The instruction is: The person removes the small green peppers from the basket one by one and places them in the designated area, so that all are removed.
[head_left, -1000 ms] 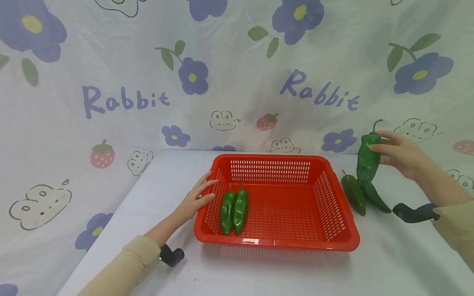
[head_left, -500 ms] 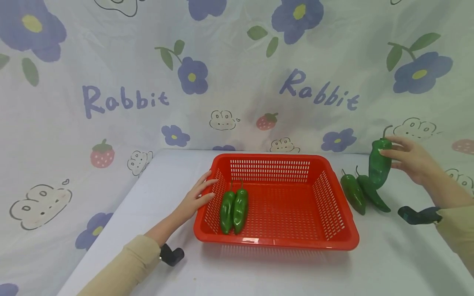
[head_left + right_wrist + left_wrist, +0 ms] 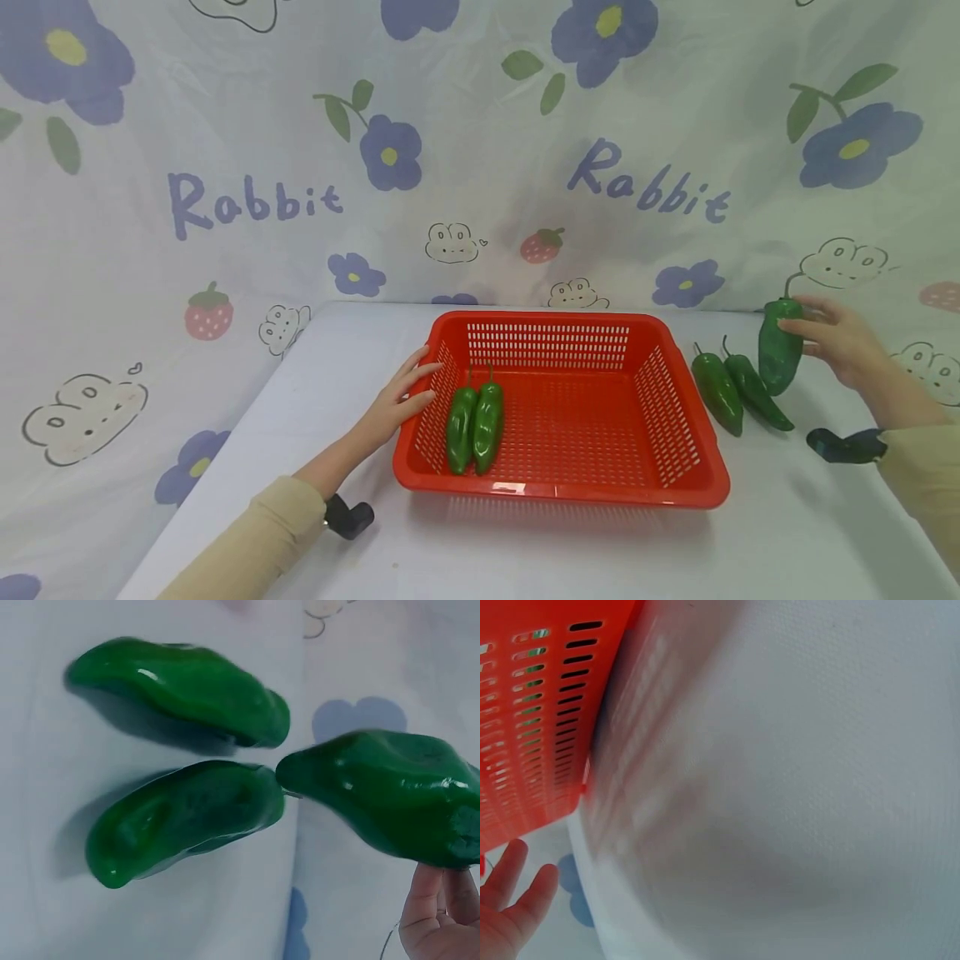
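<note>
My right hand (image 3: 842, 340) pinches a large green pepper (image 3: 780, 348) near its stem end, stem up and tip down, at the right of the head view. In the right wrist view that pepper (image 3: 390, 795) spans the right side, with fingertips (image 3: 424, 900) at its edge. Two more green peppers lie side by side on the table, a left one (image 3: 717, 393) and a right one (image 3: 756, 393). My left hand (image 3: 395, 400) rests with spread, relaxed fingers on the left rim of a red basket (image 3: 555, 492). Inside, at its left, lie two green peppers (image 3: 474, 429).
The white table (image 3: 330, 400) extends around the basket. Behind it hangs a printed curtain (image 3: 487, 150) with flowers and rabbits. In the left wrist view, the basket's slotted wall (image 3: 540, 712) rises from the tabletop.
My right hand has moved right and down with its pepper, away from above the two on the table, which now show more fully. The left hand stays on the rim.
</note>
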`<state>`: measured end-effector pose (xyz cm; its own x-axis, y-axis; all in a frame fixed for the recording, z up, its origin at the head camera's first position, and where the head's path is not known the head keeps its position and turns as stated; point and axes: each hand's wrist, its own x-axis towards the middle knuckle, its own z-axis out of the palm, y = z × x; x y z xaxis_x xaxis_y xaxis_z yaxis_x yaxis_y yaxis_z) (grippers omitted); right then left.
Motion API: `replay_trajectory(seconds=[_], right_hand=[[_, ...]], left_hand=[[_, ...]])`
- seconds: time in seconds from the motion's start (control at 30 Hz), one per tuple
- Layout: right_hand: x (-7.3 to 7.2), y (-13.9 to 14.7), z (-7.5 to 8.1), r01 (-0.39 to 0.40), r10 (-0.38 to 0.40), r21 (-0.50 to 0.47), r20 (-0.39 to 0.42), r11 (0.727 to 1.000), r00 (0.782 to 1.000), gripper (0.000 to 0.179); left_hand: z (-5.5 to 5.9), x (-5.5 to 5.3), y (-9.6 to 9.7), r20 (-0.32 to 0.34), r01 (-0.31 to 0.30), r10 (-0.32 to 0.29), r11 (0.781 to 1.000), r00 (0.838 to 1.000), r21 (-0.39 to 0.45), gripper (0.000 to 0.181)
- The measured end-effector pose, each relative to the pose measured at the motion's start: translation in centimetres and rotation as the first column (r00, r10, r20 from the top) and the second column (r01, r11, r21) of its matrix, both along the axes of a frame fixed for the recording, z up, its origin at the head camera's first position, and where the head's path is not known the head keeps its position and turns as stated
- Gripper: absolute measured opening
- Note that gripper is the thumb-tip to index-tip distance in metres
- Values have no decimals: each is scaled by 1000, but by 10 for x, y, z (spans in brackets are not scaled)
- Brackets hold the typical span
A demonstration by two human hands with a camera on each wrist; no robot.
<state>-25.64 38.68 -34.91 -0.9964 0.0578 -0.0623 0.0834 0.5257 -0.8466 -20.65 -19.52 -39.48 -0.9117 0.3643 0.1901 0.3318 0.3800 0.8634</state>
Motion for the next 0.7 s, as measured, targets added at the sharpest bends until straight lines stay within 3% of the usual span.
replay_trajectory(seconds=[0.03,0.7], right_hand=[[0,1,-2,5,-5,0,1,1000,1000,78],[-2,17,-31,89,-89,-6,40,996,995,75]], left_hand=[[-4,-3,-2,-6,1,-1,1000,1000,1,44],[-4,-3,-1,5,-1,1,1000,1000,1,43]])
